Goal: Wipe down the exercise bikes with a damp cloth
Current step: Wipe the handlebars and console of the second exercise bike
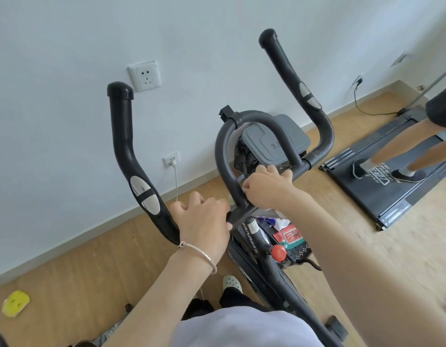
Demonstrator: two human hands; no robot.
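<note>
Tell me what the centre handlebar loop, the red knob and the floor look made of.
Centre loop: matte grey, probably foam or rubber sleeve; no glare. Red knob: glossy plastic, with a highlight. Floor: wood-look planks, grain visible; laminate or real wood unclear.

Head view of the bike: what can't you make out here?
1. Cloth, head view: only a pale scrap shows; the right hand on the handlebar covers the rest.
2. Grey lid print, head view: partly hidden by the handlebar, too small.
3. Person on the treadmill, head view: cut off by the right edge.
4. Yellow object on the floor, head view: blurred, too small to identify.
</note>
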